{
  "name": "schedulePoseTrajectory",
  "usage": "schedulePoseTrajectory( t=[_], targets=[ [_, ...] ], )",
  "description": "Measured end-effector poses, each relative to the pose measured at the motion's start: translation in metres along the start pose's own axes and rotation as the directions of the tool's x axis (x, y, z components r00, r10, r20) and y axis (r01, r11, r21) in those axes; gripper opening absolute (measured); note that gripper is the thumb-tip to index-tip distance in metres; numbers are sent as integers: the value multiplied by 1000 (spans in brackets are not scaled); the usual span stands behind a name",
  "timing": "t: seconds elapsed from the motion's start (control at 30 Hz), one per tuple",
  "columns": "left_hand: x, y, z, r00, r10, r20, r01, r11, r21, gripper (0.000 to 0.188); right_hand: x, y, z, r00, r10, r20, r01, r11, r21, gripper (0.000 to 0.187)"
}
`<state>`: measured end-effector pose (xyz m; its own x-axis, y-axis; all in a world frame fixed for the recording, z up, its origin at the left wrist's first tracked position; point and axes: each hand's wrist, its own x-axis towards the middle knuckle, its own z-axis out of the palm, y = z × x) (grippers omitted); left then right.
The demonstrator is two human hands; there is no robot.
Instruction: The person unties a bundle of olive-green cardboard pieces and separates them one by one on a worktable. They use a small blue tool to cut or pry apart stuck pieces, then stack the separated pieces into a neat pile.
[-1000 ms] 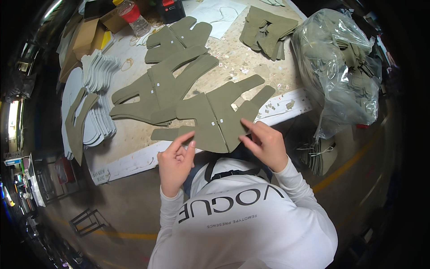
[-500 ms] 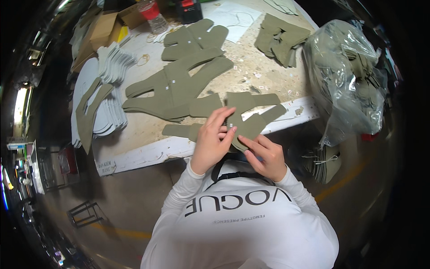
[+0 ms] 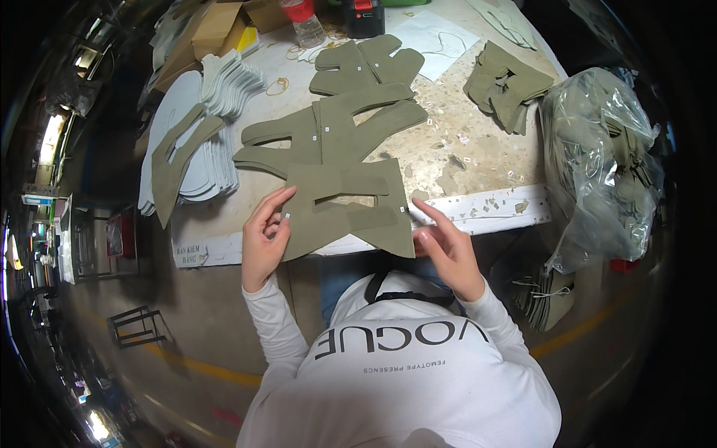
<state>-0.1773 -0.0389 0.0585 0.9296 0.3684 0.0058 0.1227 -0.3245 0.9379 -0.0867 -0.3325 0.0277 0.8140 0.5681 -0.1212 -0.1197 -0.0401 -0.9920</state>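
Observation:
Two olive cut fabric pieces, a left one (image 3: 306, 233) and a right one (image 3: 399, 237), lie on the table's near edge with their strips overlapping around a slot. Each carries a small white sticker on its outer edge. My left hand (image 3: 263, 237) is at the left piece's outer edge, fingertips touching it, thumb and fingers apart. At the right piece's outer edge is my right hand (image 3: 450, 252), its index finger and thumb spread beside the sticker. Directly beyond lie more stacked olive pieces (image 3: 336, 138) with stickers.
Grey-white cut pieces (image 3: 213, 166) are stacked at the left, an olive piece (image 3: 170, 178) on top. Farther back are a cardboard box (image 3: 215, 31), a bottle (image 3: 308, 33) and olive pieces (image 3: 366, 69). A clear plastic bag (image 3: 597, 172) hangs at the right, near another olive stack (image 3: 508, 88).
My hands have moved apart from the middle to the two sides. The two near pieces now overlap in the middle, with their stickers facing outward. The view has shifted.

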Motion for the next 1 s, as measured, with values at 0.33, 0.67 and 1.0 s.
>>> schedulePoseTrajectory(
  t=[0.33,0.67,1.0],
  targets=[
    [-5,-7,15,1000,0,-9,-1,988,-152,48,35,-10,-21,976,-126,175,158,971,-180,55],
    [-6,-9,35,992,-35,117,51,989,-137,48,-17,-72,-106,999,-30,-21,30,999,12,51],
    [-14,-14,33,1000,-29,-11,27,992,-122,40,6,-103,-75,980,-190,55,171,955,242,51]
  ],
)
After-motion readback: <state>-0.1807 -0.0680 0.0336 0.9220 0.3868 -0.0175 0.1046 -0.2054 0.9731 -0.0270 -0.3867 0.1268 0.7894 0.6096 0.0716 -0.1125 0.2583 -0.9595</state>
